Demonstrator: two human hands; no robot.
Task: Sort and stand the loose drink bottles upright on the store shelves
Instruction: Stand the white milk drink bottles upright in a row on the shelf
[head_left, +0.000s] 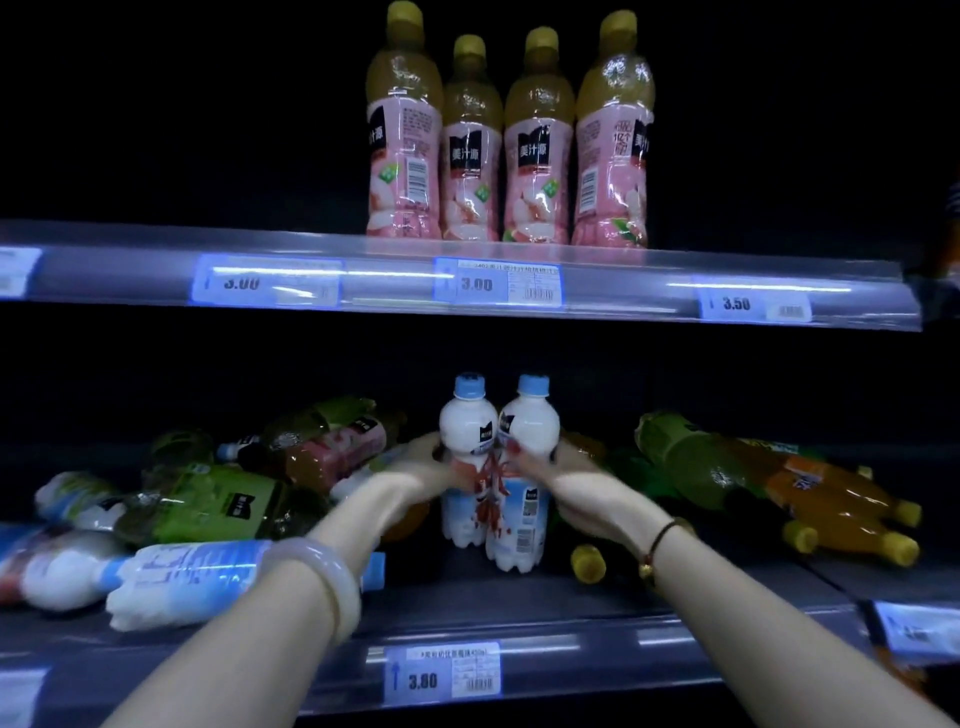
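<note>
1. The left white bottle (467, 434) and the right white bottle (530, 423) stand upright and touching at the middle of the lower shelf (545, 597). Each has a blue cap, a milky white body and a pale-blue label with red print.
2. The left hand (423, 467) grasps the left white bottle at its waist. The right hand (550, 467) grasps the right white bottle at the same height, red-nailed fingers (511, 447) curled round it. Both hands are motion-blurred.
3. Open room: a bare strip of shelf floor runs from the pair forward to the front rail (623, 642), which carries a price tag (441, 675) reading 3.00.
4. Left margin: lying bottles crowd close, namely a pink-label bottle (332, 449), a green-label bottle (218, 504) and a fallen white bottle (192, 577) under the left forearm.
5. Right margin: a yellow cap (587, 564) lies near the pair's base. A green bottle (691, 457) and orange bottles (841, 509) lie beyond it.
6. Overhead: the upper shelf rail (363, 275) hangs clear of the blue caps. Four pink-labelled bottles (540, 140) stand in a row on it.
</note>
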